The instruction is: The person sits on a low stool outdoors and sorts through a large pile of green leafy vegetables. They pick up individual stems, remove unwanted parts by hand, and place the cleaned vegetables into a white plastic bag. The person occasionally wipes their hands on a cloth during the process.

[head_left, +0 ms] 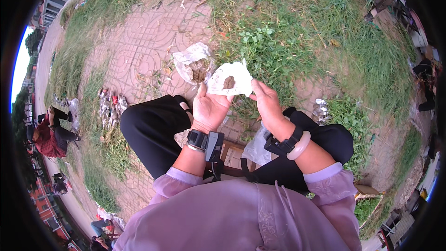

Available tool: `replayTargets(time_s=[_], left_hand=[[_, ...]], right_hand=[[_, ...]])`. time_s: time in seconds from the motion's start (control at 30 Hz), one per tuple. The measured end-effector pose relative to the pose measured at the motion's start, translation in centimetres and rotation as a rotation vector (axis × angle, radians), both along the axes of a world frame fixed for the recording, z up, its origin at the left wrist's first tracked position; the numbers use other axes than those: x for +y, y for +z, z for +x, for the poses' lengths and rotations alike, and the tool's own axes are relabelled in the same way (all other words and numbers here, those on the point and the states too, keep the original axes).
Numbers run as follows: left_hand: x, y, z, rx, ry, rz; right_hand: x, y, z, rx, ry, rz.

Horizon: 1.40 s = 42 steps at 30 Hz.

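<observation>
A thin white sheet (219, 76), paper or fabric, lies spread between my hands with a small brown lump (229, 82) near its middle. Palm up, my left hand (209, 109) supports the sheet's near left edge, thumb on top. The fingers of my right hand (266, 99) pinch its right edge. Dark specks dot the white surface. Just beyond my left hand, on the paving, sits an open clear plastic bag (186, 61) holding more brown clumped material (198, 71).
Leafy green plants (258, 43) and long cut grass (348, 31) cover the ground ahead and right. Patterned paving (139, 38) stretches left. Another plastic bag (258, 146) hangs between my knees. Small bundles (113, 106) lie left, and a seated person (52, 132) is farther off.
</observation>
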<state>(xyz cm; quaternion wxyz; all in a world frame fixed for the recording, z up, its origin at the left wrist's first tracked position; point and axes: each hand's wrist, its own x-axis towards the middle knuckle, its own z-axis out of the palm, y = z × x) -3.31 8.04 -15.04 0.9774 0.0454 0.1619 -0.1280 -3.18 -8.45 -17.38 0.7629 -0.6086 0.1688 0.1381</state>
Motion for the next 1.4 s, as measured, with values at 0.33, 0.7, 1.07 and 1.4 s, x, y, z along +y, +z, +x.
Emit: replayTargets(time_s=[0.33,0.7,1.07,1.4], left_hand=[[10.1,3.4,1.9,-0.060,0.138,0.254],[12.5,-2.0,1.3,0.102,0.366,0.172],[16.9,-14.5,2.6,0.405,0.450,0.449],[19.2,-24.3,8.1,0.659,0.310,0.932]], right_hand=[[0.3,0.2,-0.7,0.064,0.355,-0.076],[1.7,-1.8,-1.0,0.066,0.557,-0.164],[2.5,-0.5,0.0,0.071,0.651,-0.169],[2.4,1.7,0.0,0.148,0.594,-0.090]])
